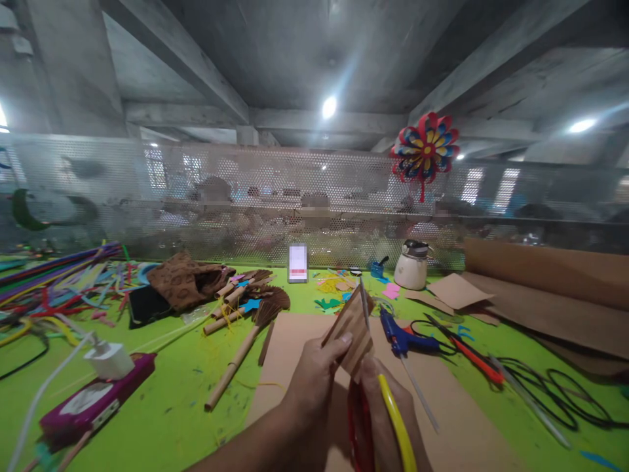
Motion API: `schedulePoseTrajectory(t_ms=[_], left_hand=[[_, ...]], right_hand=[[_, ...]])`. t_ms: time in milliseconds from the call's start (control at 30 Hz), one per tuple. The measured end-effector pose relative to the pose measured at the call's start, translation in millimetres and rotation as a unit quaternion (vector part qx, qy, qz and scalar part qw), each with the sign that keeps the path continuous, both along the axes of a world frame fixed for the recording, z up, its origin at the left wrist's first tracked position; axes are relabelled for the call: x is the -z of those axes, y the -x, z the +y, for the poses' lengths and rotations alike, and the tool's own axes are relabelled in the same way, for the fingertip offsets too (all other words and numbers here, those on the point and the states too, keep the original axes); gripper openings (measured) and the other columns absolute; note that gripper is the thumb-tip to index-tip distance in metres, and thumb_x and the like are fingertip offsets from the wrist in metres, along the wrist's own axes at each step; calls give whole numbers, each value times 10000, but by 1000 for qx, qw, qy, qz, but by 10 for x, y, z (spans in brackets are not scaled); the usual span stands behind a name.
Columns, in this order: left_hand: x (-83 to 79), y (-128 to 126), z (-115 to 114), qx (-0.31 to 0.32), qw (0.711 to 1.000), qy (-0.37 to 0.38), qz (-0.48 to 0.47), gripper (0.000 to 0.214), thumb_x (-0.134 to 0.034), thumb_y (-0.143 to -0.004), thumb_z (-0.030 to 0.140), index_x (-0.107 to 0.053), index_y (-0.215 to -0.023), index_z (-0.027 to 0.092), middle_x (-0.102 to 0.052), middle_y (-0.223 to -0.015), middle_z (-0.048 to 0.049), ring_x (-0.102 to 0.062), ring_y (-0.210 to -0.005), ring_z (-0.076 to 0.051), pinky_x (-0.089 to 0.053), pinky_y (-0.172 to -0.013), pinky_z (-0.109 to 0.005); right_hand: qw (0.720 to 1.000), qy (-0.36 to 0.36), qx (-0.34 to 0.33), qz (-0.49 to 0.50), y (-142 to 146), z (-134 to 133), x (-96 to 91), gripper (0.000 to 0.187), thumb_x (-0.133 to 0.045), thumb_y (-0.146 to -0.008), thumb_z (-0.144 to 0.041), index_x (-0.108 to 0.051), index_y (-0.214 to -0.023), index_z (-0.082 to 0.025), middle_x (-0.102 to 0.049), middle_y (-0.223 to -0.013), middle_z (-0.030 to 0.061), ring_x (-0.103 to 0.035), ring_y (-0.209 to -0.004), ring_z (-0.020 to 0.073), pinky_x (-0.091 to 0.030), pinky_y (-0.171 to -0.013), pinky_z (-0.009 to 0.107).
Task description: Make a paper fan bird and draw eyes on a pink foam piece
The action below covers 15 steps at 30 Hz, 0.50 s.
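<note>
Above the middle of the table my left hand (317,370) is closed on a folded or stacked piece of brown striped cardboard (350,331), thumb on top. My right hand (388,400) grips a pair of scissors (397,419) with yellow and red handles. One scissor blade lies along the right edge of the cardboard, and the other blade is mostly hidden. Under both hands a flat brown cardboard sheet (289,334) covers part of the green table. Just right of the hands lies a blue glue gun (405,339) with a glue stick at its rear.
Brown paper-handled brooms (240,360) lie to the left. A purple power strip (101,396) with a white plug stands at front left. Right are orange-handled scissors (474,357), black cable (565,393) and large cardboard sheets (545,301). A white jar (411,269) stands before the mesh panel (246,216).
</note>
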<state>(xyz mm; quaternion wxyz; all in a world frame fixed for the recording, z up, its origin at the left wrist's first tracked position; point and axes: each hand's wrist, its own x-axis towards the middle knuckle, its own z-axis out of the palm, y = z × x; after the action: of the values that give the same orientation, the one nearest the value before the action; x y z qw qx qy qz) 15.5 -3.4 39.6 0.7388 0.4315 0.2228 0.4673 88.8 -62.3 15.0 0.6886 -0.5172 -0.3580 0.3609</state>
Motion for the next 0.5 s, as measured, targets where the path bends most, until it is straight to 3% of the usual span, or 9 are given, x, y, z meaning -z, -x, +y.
schedulePoseTrajectory(t_ms=[100, 167, 267, 500], left_hand=[[23, 2, 41, 11, 1000, 4, -1, 245, -722, -689, 305, -740, -788, 81, -655, -552, -62, -635, -596, -219, -489, -654, -304], [31, 6, 42, 16, 1000, 19, -4, 248, -710, -697, 304, -736, -781, 72, -664, -565, -72, -614, -526, -200, -494, -638, -312], [32, 16, 25, 17, 999, 39, -9, 232, -694, -706, 283, -738, -786, 70, -674, -577, -81, -599, -473, -189, -501, -632, -324], [40, 15, 4, 28, 998, 60, -12, 203, -669, -722, 251, -750, -790, 79, -663, -541, -87, -636, -524, -229, -503, -660, -355]], right_hand=[[1000, 2, -12, -5, -9, -46, -7, 387, -537, -880, -511, -591, -755, -149, -542, -565, -33, -480, -432, 71, -403, -413, 199], [1000, 1, -15, -10, -23, -92, -21, 282, -537, -918, -407, -619, -941, -138, -636, -790, 7, -590, -602, 96, -505, -544, 242], [1000, -5, -10, -15, -52, -159, -58, 293, -558, -915, -339, -582, -1151, -167, -620, -1123, 69, -632, -911, 180, -546, -763, 369], [1000, -8, -1, -25, -98, -211, -149, 324, -562, -911, -338, -569, -1193, -179, -588, -1209, 80, -610, -1007, 216, -524, -836, 417]])
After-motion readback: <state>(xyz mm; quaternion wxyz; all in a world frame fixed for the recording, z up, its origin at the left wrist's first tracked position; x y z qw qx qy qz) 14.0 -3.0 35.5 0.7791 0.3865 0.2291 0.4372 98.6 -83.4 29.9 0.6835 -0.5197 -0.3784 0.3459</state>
